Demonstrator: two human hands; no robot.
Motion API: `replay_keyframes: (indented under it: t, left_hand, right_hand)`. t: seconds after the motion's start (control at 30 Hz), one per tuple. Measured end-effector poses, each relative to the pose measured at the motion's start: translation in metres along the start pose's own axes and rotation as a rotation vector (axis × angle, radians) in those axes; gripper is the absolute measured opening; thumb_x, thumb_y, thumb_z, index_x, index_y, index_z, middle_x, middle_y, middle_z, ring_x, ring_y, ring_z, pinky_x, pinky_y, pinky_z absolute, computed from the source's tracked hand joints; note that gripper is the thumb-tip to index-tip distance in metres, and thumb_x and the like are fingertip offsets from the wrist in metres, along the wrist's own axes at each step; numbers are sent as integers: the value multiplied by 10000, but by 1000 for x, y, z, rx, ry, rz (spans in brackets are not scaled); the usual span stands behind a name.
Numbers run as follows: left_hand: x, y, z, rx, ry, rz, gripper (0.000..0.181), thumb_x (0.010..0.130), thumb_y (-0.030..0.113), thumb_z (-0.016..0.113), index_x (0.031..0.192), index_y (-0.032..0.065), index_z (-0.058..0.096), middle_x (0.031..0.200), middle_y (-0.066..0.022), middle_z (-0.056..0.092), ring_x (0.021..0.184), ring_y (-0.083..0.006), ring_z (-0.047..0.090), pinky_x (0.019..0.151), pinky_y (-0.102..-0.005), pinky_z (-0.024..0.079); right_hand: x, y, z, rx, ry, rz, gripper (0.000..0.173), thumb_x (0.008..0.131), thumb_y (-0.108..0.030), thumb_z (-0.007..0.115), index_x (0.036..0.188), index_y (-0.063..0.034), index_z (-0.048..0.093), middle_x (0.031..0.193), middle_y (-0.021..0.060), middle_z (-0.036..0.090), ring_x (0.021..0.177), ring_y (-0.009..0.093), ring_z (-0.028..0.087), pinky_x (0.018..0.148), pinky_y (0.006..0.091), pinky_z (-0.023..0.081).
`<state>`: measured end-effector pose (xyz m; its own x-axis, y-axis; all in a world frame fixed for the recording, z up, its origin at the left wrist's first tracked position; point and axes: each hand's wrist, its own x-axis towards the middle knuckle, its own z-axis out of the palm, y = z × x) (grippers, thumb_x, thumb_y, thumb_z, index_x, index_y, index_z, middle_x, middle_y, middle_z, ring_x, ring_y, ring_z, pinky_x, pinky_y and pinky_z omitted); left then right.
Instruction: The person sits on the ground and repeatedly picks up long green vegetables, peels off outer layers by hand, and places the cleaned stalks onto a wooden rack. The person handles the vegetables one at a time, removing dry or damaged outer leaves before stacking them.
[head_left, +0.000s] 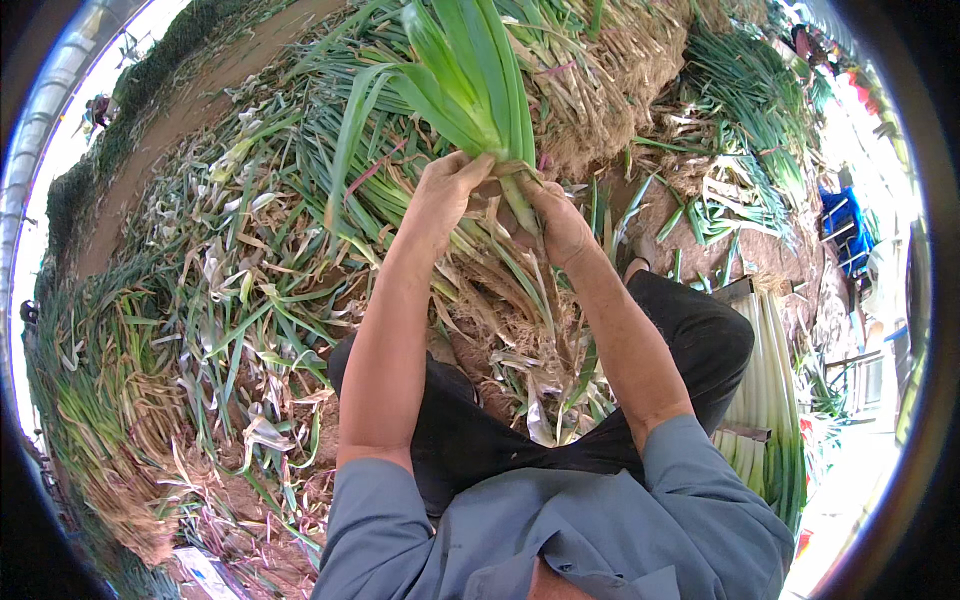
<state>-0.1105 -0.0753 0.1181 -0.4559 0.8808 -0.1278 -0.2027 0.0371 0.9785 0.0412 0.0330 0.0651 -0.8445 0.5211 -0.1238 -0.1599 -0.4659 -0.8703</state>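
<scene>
Both of my hands are on one large green onion (480, 112), whose broad green leaves point away from me. My left hand (448, 187) pinches it where the leaves fan out from the stalk. Just right of that, my right hand (556, 217) grips the stalk and a strip of dry outer leaf. The pale stalk runs down between the hands, and its lower end is partly hidden by the right hand. Beneath them lie untrimmed green onions with dry skins and roots (517, 307).
Peeled white-stalked onions (761, 375) are stacked in a metal frame by my right knee. A large bundled onion pile (600, 82) lies ahead. Leaf scraps (247, 277) litter the ground at left, beside another onion heap (112, 405). A blue object (847, 225) stands far right.
</scene>
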Motion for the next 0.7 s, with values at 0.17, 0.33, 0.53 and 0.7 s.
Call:
replay_keyframes:
  t: [0.17,0.33,0.53,0.7]
  left_hand:
    - [12,-12,5,-224,2,70,371,1010,258,724,1265,-10,695,1113,-79,761,1003,-191,723,900,-373,563]
    - [21,-16,8,-160,307,183,313,987,206,746,1175,-44,757,1089,-92,770,956,-159,681,890,-332,508]
    - [32,-7,-18,-222,558,268,349,974,196,763,1257,-8,747,1234,-133,754,1168,-214,637,1116,-390,407]
    - [6,38,-45,-200,894,179,278,1049,185,653,1249,1,711,1253,-178,728,1219,-278,638,1187,-469,391]
  right_hand:
    - [0,-7,10,-35,28,-24,400,1106,-335,552,1089,28,719,740,71,665,570,154,607,515,281,474]
    - [9,-3,24,-254,267,-248,352,1085,-277,628,1135,37,779,842,72,733,631,113,627,577,278,491]
    - [8,26,2,119,559,-335,332,1121,-292,580,1017,-39,768,736,44,665,622,141,586,546,334,454]
    - [-80,72,-74,-979,575,-24,213,1039,-207,666,1074,-18,759,852,163,730,723,251,674,655,412,519]
